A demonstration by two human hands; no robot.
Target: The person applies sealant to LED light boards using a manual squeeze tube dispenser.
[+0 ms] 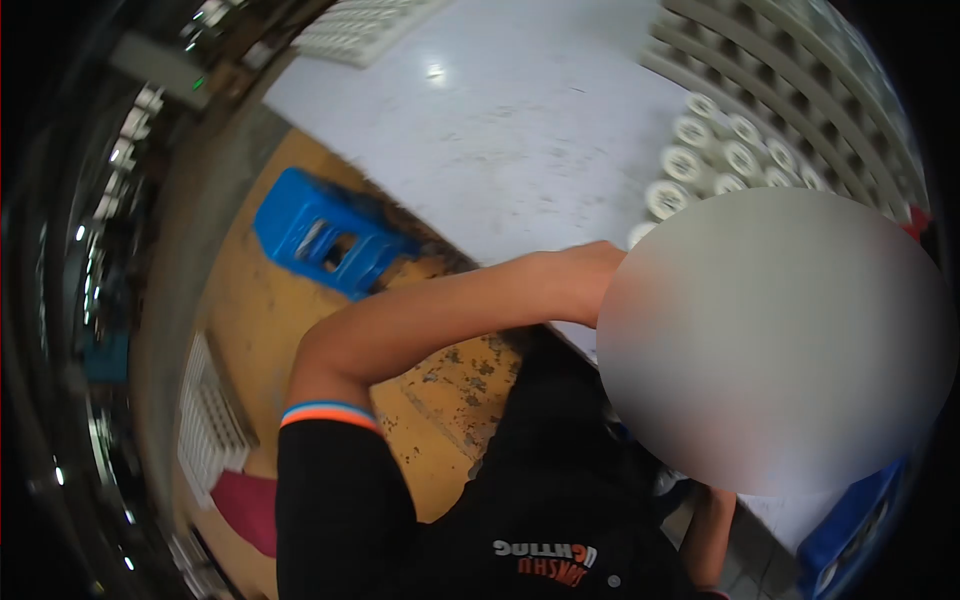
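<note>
My left arm reaches across to the right over the edge of the white table (520, 130). The wrist and the back of my left hand (597, 272) show beside a large blurred oval that covers its fingers. Right by it, several white round parts with patterned round ends (682, 163) stand in rows on the table. Only the forearm of my right arm (708, 535) shows, low on the right. My right hand is hidden behind the blur, so what either hand holds cannot be made out.
Stacked grey trays with rows of hollows (790, 75) stand at upper right, and a white tray (365, 28) lies at the table's far end. A blue plastic stool (290, 215) is on the worn yellow floor. A blue bin (850, 520) is at lower right.
</note>
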